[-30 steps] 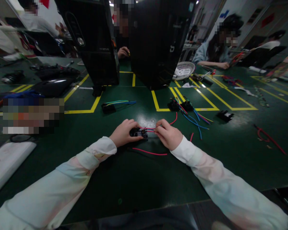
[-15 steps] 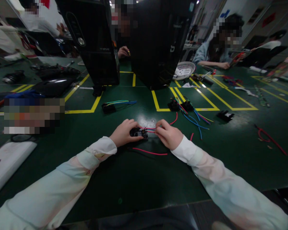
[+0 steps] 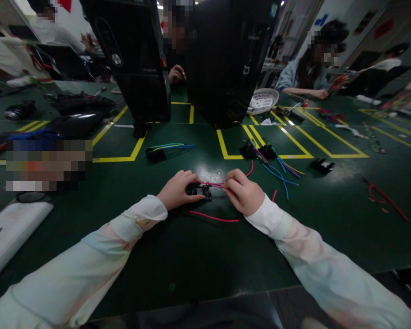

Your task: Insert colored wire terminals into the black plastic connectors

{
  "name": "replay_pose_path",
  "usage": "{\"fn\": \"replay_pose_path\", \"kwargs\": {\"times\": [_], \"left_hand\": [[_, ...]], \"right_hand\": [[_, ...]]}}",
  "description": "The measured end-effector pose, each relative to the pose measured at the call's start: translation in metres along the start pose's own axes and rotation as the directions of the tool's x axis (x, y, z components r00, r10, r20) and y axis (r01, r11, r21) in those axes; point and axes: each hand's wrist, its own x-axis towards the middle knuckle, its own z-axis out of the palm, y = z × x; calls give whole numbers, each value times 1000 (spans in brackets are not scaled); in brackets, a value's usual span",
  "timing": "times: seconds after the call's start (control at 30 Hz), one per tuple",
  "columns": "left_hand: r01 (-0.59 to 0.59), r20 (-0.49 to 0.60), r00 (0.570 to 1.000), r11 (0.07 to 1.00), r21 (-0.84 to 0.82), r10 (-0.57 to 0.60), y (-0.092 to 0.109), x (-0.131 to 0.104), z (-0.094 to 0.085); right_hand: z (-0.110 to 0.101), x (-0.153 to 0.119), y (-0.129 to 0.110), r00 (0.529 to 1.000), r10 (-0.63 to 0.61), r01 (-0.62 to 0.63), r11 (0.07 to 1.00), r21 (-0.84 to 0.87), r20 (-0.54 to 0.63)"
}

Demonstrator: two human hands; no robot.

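My left hand (image 3: 181, 189) is closed around a small black connector block (image 3: 202, 193), holding it just above or on the green table (image 3: 198, 256); I cannot tell which. Red wires (image 3: 215, 184) run from the block toward my right hand (image 3: 244, 191), whose thumb and fingertips pinch them. The fingers hide where the wires end on that side. Nearer to me, a loose red wire (image 3: 214, 216) lies below both hands. Past my left hand rests another black block (image 3: 155, 154) with green, yellow and blue wires.
Two tall black computer cases (image 3: 222, 64) stand at the back. Beyond my right hand lie black blocks with coloured wires (image 3: 267, 151) and a black block (image 3: 322, 165). A white power strip (image 3: 17, 228) is at left, a white basket (image 3: 263, 100) farther back. People sit across the table.
My right hand has shifted slightly to the right and its fingers have moved on the red wires. My left hand and the black block have hardly moved.
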Motion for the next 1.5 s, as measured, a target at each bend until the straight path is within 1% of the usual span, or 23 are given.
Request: {"fn": "replay_pose_path", "kwargs": {"times": [0.13,0.23,0.33,0.43,0.47,0.53,0.6,0.67,0.77,0.83,0.9,1.0,1.07,1.17,1.27,1.4,1.5], "left_hand": [[3,-4,1000,1000,-11,-3,-1,0,1],[-1,0,1000,1000,-15,1,-1,-1,1],[-6,-2,1000,1000,-10,6,0,-1,0],[1,-2,1000,1000,-6,-1,0,-1,-1],[4,1,1000,1000,-5,-4,1,-1,-1],[6,3,1000,1000,0,-6,1,-1,-1],[4,3,1000,1000,3,-4,1,-1,0],[2,1,1000,1000,1,-2,1,-1,0],[-4,-1,1000,1000,-11,4,0,-1,0],[-7,-2,1000,1000,-20,7,0,-2,0],[-13,6,1000,999,-32,13,0,-2,-1],[-25,22,999,998,-52,26,1,-2,-2],[-28,32,999,997,-71,31,1,-2,-3],[-28,57,998,993,-113,35,1,-1,-5],[-31,80,996,990,-140,43,-1,-1,-6],[-31,112,992,987,-157,49,-2,0,-7],[-21,113,993,986,-163,39,-2,0,-7]], "right_hand": [[-7,0,3,999,18,-19,999,29,46],[-11,-1,5,990,10,-21,997,73,144],[-6,-2,2,957,-98,59,988,145,274],[3,-3,-2,924,-184,123,973,195,334],[5,-3,-2,924,-195,135,971,199,328],[6,-2,-1,943,-180,134,975,177,279],[2,-1,4,972,-122,98,987,128,200],[-3,1,11,992,-51,41,996,84,119],[-6,2,21,999,25,-27,999,38,47],[-5,1,25,997,47,-48,999,14,54],[-1,0,27,995,49,-50,999,4,91],[5,-1,27,987,26,-30,999,23,161],[8,-1,28,983,-9,-4,998,68,183],[11,0,28,986,-58,25,979,201,159],[12,1,29,991,-59,20,955,296,122],[12,0,27,992,-51,13,952,305,117],[13,0,24,991,-52,12,952,307,125]]}}
